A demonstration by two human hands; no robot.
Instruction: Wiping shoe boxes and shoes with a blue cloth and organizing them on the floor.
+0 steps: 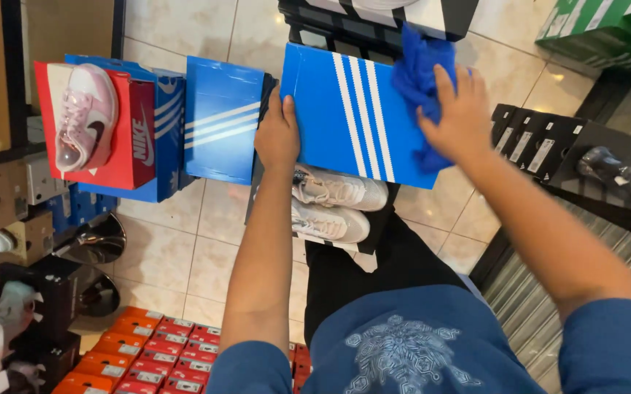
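Note:
My left hand [277, 135] grips the left edge of a blue shoe box lid with three white stripes [344, 109]. My right hand [461, 113] presses a blue cloth [417, 73] flat against the lid's right side. Under the lid, a pair of pale grey sneakers [333, 204] lies in an open black box.
A second blue striped box [222, 117] stands left of the lid. Further left a pink and white shoe [86, 117] rests on a red box [137, 135]. Orange boxes [147, 354] are stacked on the tiled floor. Black boxes [541, 146] sit at right, green ones [607, 25] top right.

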